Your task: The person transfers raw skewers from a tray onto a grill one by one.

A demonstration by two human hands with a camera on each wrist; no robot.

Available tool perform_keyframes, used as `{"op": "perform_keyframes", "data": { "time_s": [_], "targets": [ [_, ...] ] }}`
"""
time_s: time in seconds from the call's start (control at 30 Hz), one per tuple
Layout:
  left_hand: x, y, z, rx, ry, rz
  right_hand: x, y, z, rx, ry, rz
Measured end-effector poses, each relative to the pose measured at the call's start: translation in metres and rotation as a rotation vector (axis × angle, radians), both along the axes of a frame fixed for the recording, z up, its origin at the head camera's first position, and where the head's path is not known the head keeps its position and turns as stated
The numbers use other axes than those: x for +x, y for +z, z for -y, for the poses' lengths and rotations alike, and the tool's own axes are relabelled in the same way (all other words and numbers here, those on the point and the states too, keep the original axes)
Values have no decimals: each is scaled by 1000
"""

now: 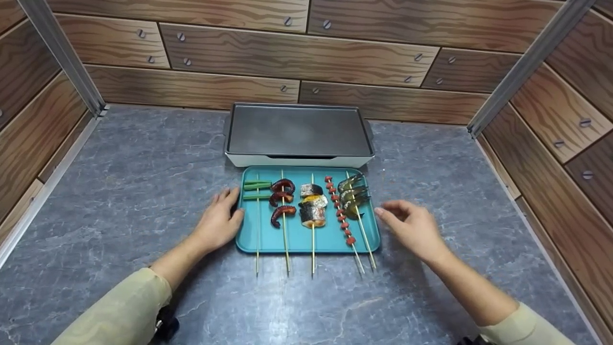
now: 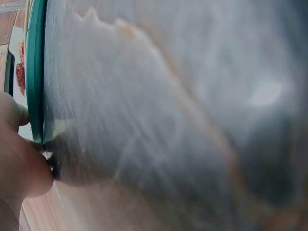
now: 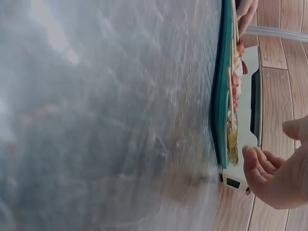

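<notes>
A teal tray (image 1: 297, 239) lies on the table with several wooden skewers laid side by side, their bare ends past its near rim. From left to right they carry green stalks (image 1: 257, 185), dark red octopus tentacles (image 1: 282, 211), silvery fish chunks (image 1: 312, 214), small red pieces (image 1: 342, 218) and shrimp (image 1: 353, 197). My left hand (image 1: 218, 220) rests against the tray's left edge, thumb at the rim and fingers fairly straight. Beside the right edge my right hand (image 1: 414, 227) hovers with loosely bent fingers, holding nothing, fingertips just off the rim.
Right behind the tray stands a white tabletop grill (image 1: 299, 129) with a flat dark plate. Wood-patterned panels (image 1: 297, 52) close off the back and both sides, joined by metal corner posts (image 1: 531, 67). The table (image 1: 143, 143) has a grey marbled surface.
</notes>
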State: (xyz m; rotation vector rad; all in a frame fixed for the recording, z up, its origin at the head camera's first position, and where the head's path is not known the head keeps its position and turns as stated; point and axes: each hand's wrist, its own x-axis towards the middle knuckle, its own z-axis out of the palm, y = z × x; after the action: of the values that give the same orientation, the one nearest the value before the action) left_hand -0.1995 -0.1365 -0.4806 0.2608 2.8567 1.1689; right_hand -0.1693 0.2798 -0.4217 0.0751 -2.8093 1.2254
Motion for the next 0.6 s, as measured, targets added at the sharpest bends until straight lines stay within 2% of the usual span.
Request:
{"op": "perform_keyframes", "data": {
  "time_s": [0.17,0.27,0.4,0.6],
  "targets": [
    [0,-1,0,3,-8,-42,12,3,-2,-203,-18,268],
    [1,-1,0,6,-14,-48,18,2,-5,-288,-10,400],
    [1,-1,0,5,-13,-39,24,-2,-10,-390,18,528],
    [1,-2,0,9,-9,-34,32,-5,-14,-515,64,658]
  ]
}}
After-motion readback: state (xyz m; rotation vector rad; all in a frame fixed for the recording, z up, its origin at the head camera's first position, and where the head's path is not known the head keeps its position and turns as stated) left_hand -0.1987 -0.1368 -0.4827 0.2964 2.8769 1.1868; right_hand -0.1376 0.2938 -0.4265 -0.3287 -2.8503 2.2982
